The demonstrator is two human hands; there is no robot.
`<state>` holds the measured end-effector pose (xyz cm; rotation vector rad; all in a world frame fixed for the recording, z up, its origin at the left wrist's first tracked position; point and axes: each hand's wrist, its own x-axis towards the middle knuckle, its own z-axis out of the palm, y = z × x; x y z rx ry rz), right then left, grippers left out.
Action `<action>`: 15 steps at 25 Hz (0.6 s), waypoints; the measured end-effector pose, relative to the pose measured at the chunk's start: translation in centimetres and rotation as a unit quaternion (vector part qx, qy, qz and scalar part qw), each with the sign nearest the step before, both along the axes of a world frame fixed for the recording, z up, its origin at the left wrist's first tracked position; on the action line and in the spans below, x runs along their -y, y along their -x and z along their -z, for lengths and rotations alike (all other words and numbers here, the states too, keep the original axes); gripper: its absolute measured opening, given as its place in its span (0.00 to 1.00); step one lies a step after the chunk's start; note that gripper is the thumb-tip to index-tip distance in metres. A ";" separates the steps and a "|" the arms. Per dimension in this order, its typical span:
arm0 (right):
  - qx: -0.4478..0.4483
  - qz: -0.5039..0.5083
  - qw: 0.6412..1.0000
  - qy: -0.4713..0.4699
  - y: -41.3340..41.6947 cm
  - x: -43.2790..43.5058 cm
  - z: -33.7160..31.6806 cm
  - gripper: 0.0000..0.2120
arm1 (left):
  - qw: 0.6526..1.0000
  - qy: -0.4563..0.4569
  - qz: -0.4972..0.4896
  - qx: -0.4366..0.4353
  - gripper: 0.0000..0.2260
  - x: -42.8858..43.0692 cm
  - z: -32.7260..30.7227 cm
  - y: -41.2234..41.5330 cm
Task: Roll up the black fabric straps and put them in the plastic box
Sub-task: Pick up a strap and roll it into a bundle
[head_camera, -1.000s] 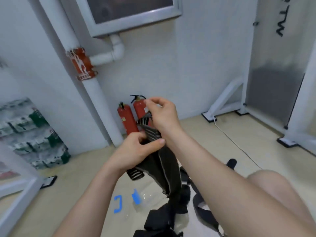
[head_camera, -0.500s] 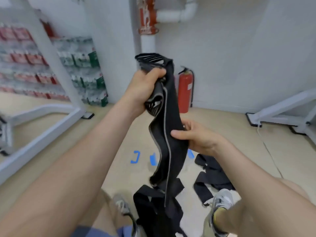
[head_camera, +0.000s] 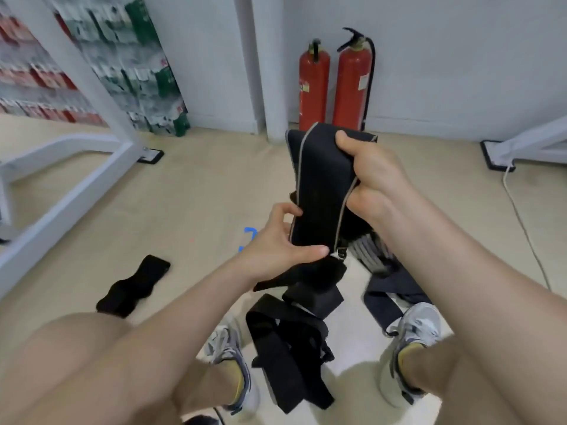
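Both hands hold a grey-edged black strap [head_camera: 319, 191] upright above the floor: the right hand [head_camera: 372, 176] grips its folded top, the left hand [head_camera: 285, 243] pinches its lower edge. More straps [head_camera: 288, 342] lie below between the shoes.

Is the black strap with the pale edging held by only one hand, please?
No, the left hand pinches the black strap near its lower end while the right hand grips its top.
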<state>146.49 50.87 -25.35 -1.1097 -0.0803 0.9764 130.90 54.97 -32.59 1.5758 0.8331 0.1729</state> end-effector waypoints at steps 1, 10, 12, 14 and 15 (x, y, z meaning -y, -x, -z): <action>-0.007 0.005 1.000 0.001 0.0 -0.2 -0.1 0.13 | 1.000 -0.013 -0.008 -0.005 0.24 -0.6 0.8 -0.3; -0.060 0.069 0.996 -0.011 -2.7 0.1 -1.9 0.10 | 0.998 -0.065 0.015 0.005 0.14 -2.4 3.7 -0.1; -0.068 0.111 0.991 -0.024 -4.2 0.4 -1.8 0.11 | 0.997 -0.067 0.044 0.007 0.15 -2.3 4.0 0.8; -0.066 0.148 0.987 -0.017 -5.4 0.7 -1.6 0.11 | 0.995 -0.081 0.066 -0.002 0.14 -2.0 4.1 1.4; -0.061 0.164 0.984 -0.013 -5.8 0.9 -1.3 0.11 | 0.992 -0.098 0.081 -0.015 0.12 -1.8 4.2 1.6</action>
